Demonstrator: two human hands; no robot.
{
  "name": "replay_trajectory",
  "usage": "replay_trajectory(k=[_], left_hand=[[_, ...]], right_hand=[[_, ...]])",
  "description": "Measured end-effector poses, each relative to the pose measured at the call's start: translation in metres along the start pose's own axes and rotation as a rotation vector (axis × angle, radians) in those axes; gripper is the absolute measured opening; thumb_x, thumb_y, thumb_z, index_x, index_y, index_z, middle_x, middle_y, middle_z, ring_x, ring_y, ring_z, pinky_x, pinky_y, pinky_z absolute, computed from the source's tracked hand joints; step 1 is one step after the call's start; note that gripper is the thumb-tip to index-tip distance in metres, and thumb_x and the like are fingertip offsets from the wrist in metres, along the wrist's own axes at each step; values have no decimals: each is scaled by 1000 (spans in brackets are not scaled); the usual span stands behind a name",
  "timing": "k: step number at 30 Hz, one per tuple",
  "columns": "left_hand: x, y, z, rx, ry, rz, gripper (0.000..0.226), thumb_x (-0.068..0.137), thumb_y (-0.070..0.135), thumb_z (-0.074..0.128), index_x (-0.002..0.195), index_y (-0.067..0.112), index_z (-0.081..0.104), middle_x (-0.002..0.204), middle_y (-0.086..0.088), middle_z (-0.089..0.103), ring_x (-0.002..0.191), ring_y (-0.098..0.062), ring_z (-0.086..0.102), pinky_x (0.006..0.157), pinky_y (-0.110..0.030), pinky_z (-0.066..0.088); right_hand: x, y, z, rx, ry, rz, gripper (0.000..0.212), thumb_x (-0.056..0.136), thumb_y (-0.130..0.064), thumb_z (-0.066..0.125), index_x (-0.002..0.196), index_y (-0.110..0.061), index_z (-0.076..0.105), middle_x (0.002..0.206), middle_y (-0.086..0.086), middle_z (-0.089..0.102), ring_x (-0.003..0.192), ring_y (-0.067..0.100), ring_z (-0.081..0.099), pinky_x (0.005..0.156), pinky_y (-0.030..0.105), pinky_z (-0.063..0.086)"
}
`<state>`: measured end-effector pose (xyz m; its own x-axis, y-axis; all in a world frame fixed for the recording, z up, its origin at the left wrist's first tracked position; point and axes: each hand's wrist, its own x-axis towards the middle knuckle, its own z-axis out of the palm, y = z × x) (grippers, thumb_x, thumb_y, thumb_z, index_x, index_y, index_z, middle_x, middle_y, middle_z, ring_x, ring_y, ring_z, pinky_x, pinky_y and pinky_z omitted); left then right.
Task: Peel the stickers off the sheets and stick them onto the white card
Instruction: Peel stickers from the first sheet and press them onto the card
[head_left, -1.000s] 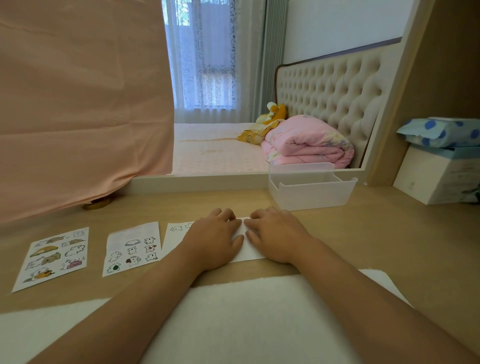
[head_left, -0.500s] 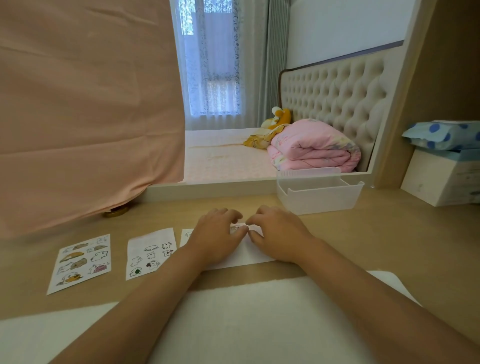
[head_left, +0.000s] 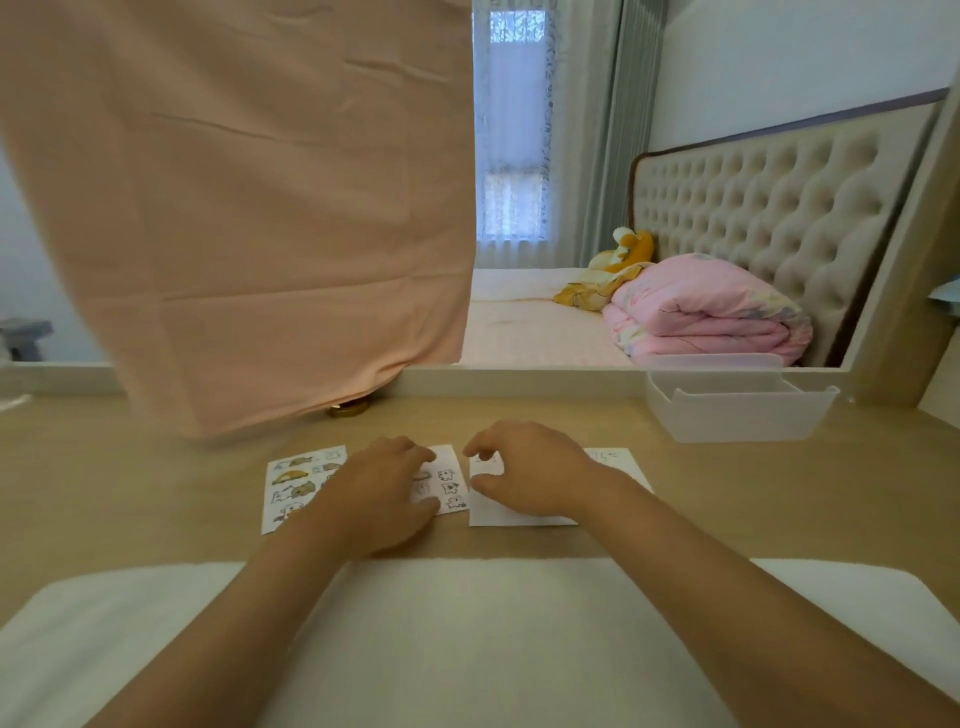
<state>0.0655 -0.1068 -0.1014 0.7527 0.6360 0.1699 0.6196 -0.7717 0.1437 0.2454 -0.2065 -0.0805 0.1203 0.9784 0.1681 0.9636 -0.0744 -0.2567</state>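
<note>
- On the counter (head_left: 156, 493) in front of you, three papers lie in a row: a left sticker sheet (head_left: 293, 486) of coloured animal drawings, a middle sticker sheet (head_left: 449, 486) of small outlined figures, and the white card (head_left: 519, 514) on the right.
- Your left hand (head_left: 382, 493) rests on the middle sticker sheet, covering most of it. The fingers are bent loosely downward and the thumb lies along the sheet's near edge. It overlaps the right edge of the left sticker sheet too.
- Your right hand (head_left: 530, 473) sits over the white card, arched like a claw. The forefinger is curled at the card's far left corner and the thumb touches its left edge.
- Forefinger and thumb look slightly apart, but the tips are blurred; I cannot tell whether they pinch a sticker.
- The middle sheet and the card lie just beside each other, nearly touching.
- A white mat (head_left: 467, 649) spreads under your forearms at the near edge.
- A clear plastic bin (head_left: 743, 415) stands far right, a peach cloth (head_left: 249, 208) hangs far left, and a pink quilt (head_left: 706, 312) lies on the bed (head_left: 530, 327) beyond.
</note>
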Motion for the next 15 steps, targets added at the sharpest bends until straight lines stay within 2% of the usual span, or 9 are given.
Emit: replay_trajectory(k=[4, 7, 11, 15], left_hand=[[-15, -25, 5, 59, -37, 17, 71, 93, 60, 48, 153, 25, 32, 157, 6, 34, 141, -14, 30, 116, -36, 28], [-17, -34, 8, 28, -31, 32, 68, 94, 62, 47, 151, 27, 37, 151, 6, 42, 136, -14, 36, 113, -35, 31], [-12, -40, 9, -45, 31, 31, 62, 90, 62, 54, 143, 30, 49, 132, 9, 54, 122, -13, 45, 102, -33, 39], [-7, -44, 10, -96, 121, 49, 51, 86, 60, 61, 130, 34, 60, 115, 12, 61, 110, -11, 50, 94, -31, 40]], right_hand=[[15, -22, 22, -55, -105, -46, 60, 90, -48, 64, 146, -33, 47, 151, -8, 46, 139, 17, 40, 115, 39, 34], [17, -27, 33, -49, -127, -61, 63, 93, -47, 59, 152, -34, 39, 157, -10, 40, 144, 15, 36, 120, 36, 26], [15, -22, 41, 23, -91, -67, 59, 94, -48, 59, 149, -36, 43, 152, -13, 46, 140, 12, 41, 117, 32, 31], [18, -19, 46, 87, 39, -109, 56, 90, -47, 66, 142, -32, 54, 139, -13, 58, 127, 9, 51, 111, 33, 39]])
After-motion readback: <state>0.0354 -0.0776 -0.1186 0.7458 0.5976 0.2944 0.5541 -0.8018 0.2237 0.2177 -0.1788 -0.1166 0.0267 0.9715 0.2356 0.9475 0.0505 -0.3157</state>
